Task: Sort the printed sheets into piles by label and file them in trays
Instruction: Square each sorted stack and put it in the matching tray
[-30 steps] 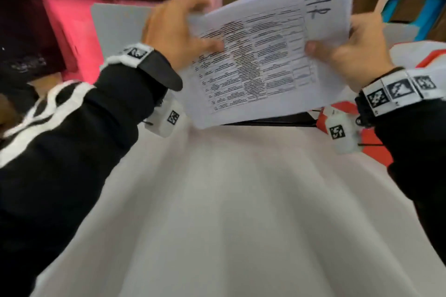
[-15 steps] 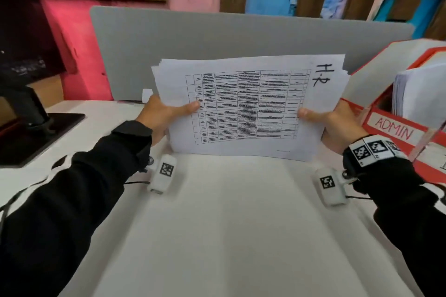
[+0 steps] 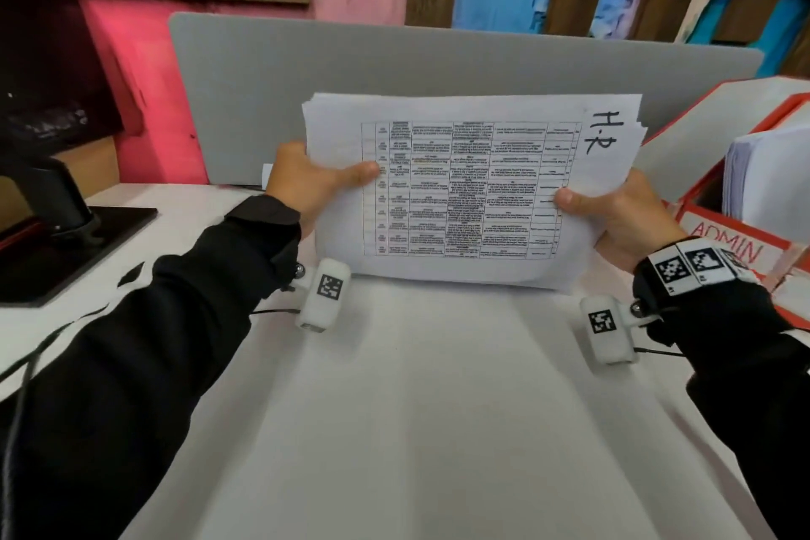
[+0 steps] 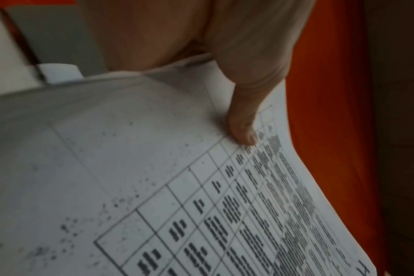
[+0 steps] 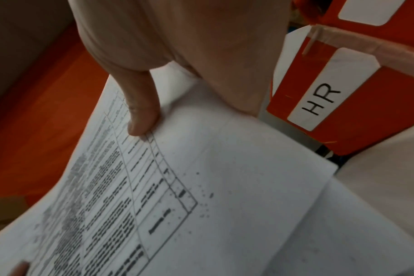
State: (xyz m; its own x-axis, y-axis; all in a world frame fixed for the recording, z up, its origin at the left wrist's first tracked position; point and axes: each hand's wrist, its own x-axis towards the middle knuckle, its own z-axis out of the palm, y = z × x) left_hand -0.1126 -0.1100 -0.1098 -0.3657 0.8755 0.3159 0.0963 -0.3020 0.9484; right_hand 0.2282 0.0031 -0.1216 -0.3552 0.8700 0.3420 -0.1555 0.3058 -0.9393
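White desk, grey divider behind. Red trays at right, labelled ADMIN & HR. Stack of sheets marked "H.R" upright above desk; left hand & right hand each pinch a side edge.

"H.R" handwritten on top sheet I held, "ADMIN" on red tray's label, "HR" on another tray's label, table print unreadable

An office desk: grey partition screen, monitor stand, red filing trays labelled ADMIN and HR.
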